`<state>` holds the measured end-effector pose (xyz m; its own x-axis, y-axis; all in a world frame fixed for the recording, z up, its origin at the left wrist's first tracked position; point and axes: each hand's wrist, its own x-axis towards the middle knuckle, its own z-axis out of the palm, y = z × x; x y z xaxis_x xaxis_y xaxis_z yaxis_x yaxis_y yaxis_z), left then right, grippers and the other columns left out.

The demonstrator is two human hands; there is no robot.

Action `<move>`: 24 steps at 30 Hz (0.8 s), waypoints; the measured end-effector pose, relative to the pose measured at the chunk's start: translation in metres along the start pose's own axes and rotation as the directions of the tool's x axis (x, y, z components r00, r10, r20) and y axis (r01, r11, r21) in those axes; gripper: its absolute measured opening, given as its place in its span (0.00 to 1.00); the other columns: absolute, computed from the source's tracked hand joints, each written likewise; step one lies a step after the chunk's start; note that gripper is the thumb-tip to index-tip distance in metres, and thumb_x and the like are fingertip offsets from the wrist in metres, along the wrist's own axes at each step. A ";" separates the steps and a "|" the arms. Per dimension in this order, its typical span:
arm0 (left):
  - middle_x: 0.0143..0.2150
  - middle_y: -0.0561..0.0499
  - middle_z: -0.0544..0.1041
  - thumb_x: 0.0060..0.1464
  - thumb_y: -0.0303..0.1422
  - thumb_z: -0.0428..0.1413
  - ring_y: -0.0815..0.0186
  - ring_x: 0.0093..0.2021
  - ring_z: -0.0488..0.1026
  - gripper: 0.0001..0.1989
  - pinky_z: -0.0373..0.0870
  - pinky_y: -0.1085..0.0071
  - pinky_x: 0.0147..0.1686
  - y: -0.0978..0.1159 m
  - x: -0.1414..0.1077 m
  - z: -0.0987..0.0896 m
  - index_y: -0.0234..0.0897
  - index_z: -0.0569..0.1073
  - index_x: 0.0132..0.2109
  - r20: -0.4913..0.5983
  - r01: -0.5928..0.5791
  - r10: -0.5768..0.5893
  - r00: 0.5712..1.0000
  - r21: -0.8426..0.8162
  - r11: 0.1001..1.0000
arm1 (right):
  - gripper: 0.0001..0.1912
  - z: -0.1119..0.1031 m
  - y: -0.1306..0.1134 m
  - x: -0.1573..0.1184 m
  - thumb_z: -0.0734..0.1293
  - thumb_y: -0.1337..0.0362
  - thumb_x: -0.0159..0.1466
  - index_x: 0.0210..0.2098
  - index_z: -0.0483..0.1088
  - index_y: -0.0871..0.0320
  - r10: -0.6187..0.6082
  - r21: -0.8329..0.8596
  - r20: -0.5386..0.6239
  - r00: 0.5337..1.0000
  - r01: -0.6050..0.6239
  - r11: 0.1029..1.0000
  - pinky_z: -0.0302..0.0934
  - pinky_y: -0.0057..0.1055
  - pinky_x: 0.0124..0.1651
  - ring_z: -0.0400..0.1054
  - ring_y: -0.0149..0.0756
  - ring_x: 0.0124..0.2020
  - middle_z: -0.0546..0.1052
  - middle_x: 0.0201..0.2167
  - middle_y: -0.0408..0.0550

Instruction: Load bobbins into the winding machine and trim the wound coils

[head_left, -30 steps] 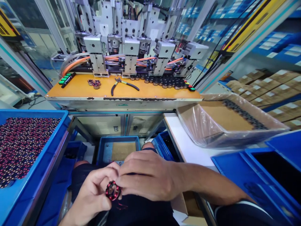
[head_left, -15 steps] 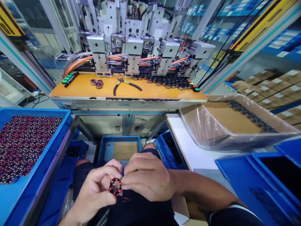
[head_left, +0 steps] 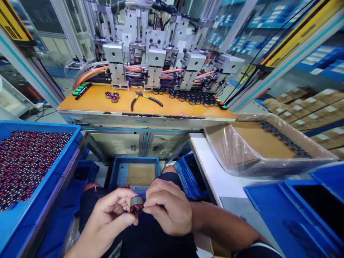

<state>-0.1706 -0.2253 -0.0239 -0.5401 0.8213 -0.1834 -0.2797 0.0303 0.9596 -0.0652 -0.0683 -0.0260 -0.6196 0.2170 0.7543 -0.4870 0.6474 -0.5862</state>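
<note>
A small motor stator (head_left: pixel 137 204), a dark ring with red copper windings and a grey outer side, is held above my lap. My left hand (head_left: pixel 113 211) pinches it between thumb and fingers from the left. My right hand (head_left: pixel 168 206) is closed at its right edge, thumb and index fingertips pressed together there; whether they grip a fine wire end is too small to make out. At my left stands a blue bin (head_left: pixel 76 138) filled with many similar stators (head_left: pixel 32 161).
Cutting pliers (head_left: pixel 145 98), a few stators (head_left: pixel 113 96), a marker (head_left: pixel 83 91) and rows of black round parts (head_left: pixel 195 97) lie on the orange bench (head_left: pixel 94 104) under the machine. A plastic-lined carton (head_left: pixel 236 150) stands at right; a blue tray (head_left: pixel 113 172) lies below the bench.
The stator has been tipped, so its outer side now shows instead of its open ring face. My right hand has shifted slightly, its fingertips still by the stator's right edge.
</note>
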 end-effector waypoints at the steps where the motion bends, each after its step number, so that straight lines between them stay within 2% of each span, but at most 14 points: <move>1: 0.26 0.54 0.78 0.49 0.40 0.67 0.70 0.26 0.72 0.12 0.70 0.76 0.30 0.001 -0.001 0.002 0.40 0.80 0.38 -0.023 0.006 -0.007 1.000 -0.019 1.000 | 0.06 0.000 0.000 0.000 0.64 0.68 0.69 0.34 0.70 0.60 0.001 -0.009 0.001 1.000 -0.001 1.000 0.66 0.24 0.36 0.70 0.28 0.30 0.75 0.28 0.46; 7: 0.27 0.53 0.80 0.51 0.38 0.67 0.68 0.27 0.76 0.10 0.73 0.74 0.31 -0.003 -0.005 0.007 0.40 0.80 0.40 -0.054 -0.038 0.034 0.998 -0.082 0.996 | 0.06 0.000 -0.003 0.000 0.64 0.68 0.69 0.35 0.71 0.59 0.017 -0.046 -0.005 1.000 -0.017 0.999 0.67 0.26 0.33 0.70 0.30 0.28 0.75 0.28 0.46; 10: 0.38 0.51 0.81 0.52 0.32 0.67 0.69 0.30 0.78 0.09 0.75 0.74 0.33 -0.008 -0.003 0.001 0.44 0.81 0.42 -0.021 -0.077 0.074 0.997 -0.159 0.984 | 0.05 0.001 -0.004 -0.001 0.64 0.70 0.67 0.36 0.71 0.59 0.031 -0.059 -0.017 0.999 -0.032 0.998 0.68 0.27 0.33 0.71 0.30 0.29 0.75 0.28 0.46; 13: 0.50 0.47 0.78 0.50 0.27 0.67 0.66 0.37 0.80 0.10 0.77 0.70 0.39 -0.011 0.001 -0.004 0.44 0.82 0.40 0.103 -0.180 0.208 0.973 -0.226 0.957 | 0.05 -0.001 -0.005 0.000 0.64 0.73 0.66 0.35 0.70 0.59 0.058 -0.081 -0.020 0.998 -0.059 0.995 0.67 0.27 0.33 0.70 0.30 0.29 0.74 0.28 0.46; 15: 0.50 0.47 0.78 0.47 0.27 0.69 0.64 0.42 0.80 0.10 0.76 0.69 0.44 -0.014 0.003 -0.006 0.42 0.81 0.38 0.149 -0.252 0.300 0.942 -0.276 0.928 | 0.06 -0.004 -0.006 0.002 0.63 0.74 0.65 0.35 0.70 0.59 0.058 -0.082 0.002 0.998 -0.058 0.995 0.67 0.27 0.32 0.70 0.30 0.28 0.74 0.27 0.46; 17: 0.46 0.50 0.81 0.45 0.29 0.71 0.62 0.47 0.79 0.11 0.74 0.66 0.50 -0.018 0.005 -0.004 0.42 0.80 0.36 0.152 -0.282 0.358 0.921 -0.373 0.884 | 0.06 -0.009 -0.009 0.004 0.63 0.75 0.64 0.35 0.70 0.59 0.043 -0.067 0.045 0.998 -0.040 0.997 0.67 0.27 0.30 0.70 0.30 0.27 0.74 0.27 0.46; 19: 0.40 0.53 0.83 0.43 0.32 0.72 0.59 0.51 0.79 0.13 0.71 0.62 0.55 -0.021 0.007 -0.001 0.42 0.77 0.35 0.156 -0.267 0.384 0.910 -0.489 0.831 | 0.07 -0.014 -0.012 0.007 0.63 0.75 0.64 0.36 0.70 0.58 0.025 -0.052 0.073 0.997 -0.022 0.998 0.67 0.26 0.29 0.71 0.30 0.26 0.74 0.26 0.45; 21: 0.41 0.52 0.82 0.41 0.38 0.73 0.57 0.54 0.77 0.18 0.69 0.61 0.56 -0.022 0.009 0.001 0.42 0.76 0.38 0.181 -0.198 0.340 0.923 -0.537 0.820 | 0.07 -0.017 -0.015 0.010 0.64 0.74 0.64 0.36 0.70 0.57 -0.017 -0.064 0.118 0.993 0.025 0.998 0.68 0.26 0.29 0.71 0.30 0.25 0.74 0.26 0.44; 23: 0.44 0.48 0.81 0.42 0.42 0.72 0.60 0.51 0.78 0.22 0.71 0.66 0.51 -0.022 0.010 0.002 0.40 0.76 0.42 0.244 -0.087 0.233 0.941 -0.491 0.867 | 0.06 -0.018 -0.020 0.014 0.63 0.71 0.67 0.34 0.69 0.56 -0.046 -0.119 0.168 0.985 0.067 0.991 0.69 0.26 0.28 0.71 0.30 0.23 0.74 0.24 0.43; 24: 0.42 0.47 0.81 0.45 0.42 0.70 0.62 0.46 0.79 0.21 0.73 0.68 0.46 -0.021 0.010 0.001 0.38 0.77 0.43 0.284 -0.033 0.176 0.943 -0.445 0.895 | 0.07 -0.018 -0.022 0.016 0.63 0.69 0.68 0.32 0.68 0.56 -0.051 -0.155 0.192 0.980 0.082 0.985 0.69 0.26 0.28 0.71 0.30 0.22 0.73 0.23 0.42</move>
<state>-0.1694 -0.2168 -0.0456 -0.3328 0.9413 0.0565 -0.5860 -0.2533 0.7697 -0.0533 -0.0665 0.0044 -0.7006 0.0389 0.7125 -0.4350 0.7683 -0.4696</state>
